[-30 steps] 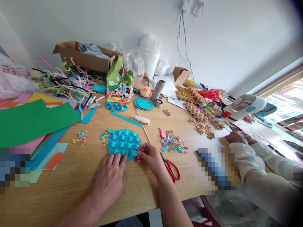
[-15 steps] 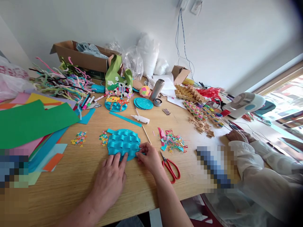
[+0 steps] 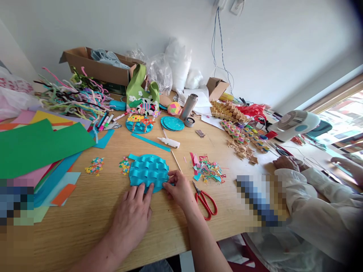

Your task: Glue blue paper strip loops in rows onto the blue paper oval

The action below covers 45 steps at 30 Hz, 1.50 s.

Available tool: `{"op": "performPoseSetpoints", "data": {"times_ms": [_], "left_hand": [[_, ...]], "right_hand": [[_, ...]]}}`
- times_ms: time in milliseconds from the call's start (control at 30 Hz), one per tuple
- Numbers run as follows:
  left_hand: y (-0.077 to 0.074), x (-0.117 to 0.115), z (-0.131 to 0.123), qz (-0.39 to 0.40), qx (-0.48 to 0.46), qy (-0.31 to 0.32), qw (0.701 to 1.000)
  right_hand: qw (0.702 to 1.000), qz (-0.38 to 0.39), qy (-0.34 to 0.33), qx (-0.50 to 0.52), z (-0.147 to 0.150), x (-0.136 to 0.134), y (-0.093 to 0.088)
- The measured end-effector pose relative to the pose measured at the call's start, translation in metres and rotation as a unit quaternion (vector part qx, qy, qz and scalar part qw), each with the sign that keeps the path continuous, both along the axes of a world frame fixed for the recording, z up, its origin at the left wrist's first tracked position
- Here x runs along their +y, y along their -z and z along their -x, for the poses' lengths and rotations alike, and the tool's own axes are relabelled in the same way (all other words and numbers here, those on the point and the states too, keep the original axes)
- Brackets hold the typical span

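Observation:
A round blue woven paper piece (image 3: 149,170) with raised loops lies on the wooden table in front of me. Fingertips of my left hand (image 3: 133,207) rest on its lower edge, the fingers spread and holding nothing. At its right edge, my right hand (image 3: 178,189) pinches the blue paper between thumb and forefinger. Red-handled scissors (image 3: 206,202) lie right of my right wrist. A thin stick (image 3: 176,161) and a white glue bottle (image 3: 169,142) are just beyond, with a blue paper strip (image 3: 150,142) nearby.
Coloured sheets (image 3: 45,147) cover the left side. Paper scraps (image 3: 210,169) and confetti lie around the piece. Behind stand a metal bottle (image 3: 189,107) and a green bag (image 3: 141,94). At right are a white fan (image 3: 295,125) and another person's sleeves (image 3: 306,192).
Another hand has come into view at the far right edge. My two hands and the blue piece have stayed in nearly the same place.

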<state>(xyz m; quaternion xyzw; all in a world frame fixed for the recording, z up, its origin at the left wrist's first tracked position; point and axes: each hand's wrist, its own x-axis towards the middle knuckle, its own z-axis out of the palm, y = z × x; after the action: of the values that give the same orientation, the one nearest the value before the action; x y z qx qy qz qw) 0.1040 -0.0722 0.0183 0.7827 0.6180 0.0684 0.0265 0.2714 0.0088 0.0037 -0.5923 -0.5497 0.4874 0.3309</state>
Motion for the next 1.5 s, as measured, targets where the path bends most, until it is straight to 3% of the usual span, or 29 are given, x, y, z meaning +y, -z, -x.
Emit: {"op": "performPoseSetpoints", "data": {"times_ms": [233, 567, 833, 1200, 1500], "left_hand": [[0.000, 0.000, 0.000, 0.001, 0.002, -0.003, 1.000], [0.002, -0.001, 0.000, -0.005, 0.008, -0.003, 1.000], [0.003, -0.001, 0.000, -0.006, 0.000, -0.005, 1.000], [0.004, -0.001, 0.000, -0.011, 0.006, -0.001, 1.000], [0.006, -0.002, 0.000, -0.013, -0.009, -0.008, 1.000]], "right_hand": [[1.000, -0.011, 0.008, -0.012, 0.001, -0.001, -0.002], [0.991, -0.068, 0.007, -0.112, 0.004, -0.003, -0.007], [0.954, -0.160, 0.018, -0.252, 0.009, -0.015, -0.016], [0.896, -0.197, -0.058, -0.395, 0.020, -0.033, -0.019], [0.857, -0.225, -0.097, -0.453, 0.023, -0.050, -0.015]]}}
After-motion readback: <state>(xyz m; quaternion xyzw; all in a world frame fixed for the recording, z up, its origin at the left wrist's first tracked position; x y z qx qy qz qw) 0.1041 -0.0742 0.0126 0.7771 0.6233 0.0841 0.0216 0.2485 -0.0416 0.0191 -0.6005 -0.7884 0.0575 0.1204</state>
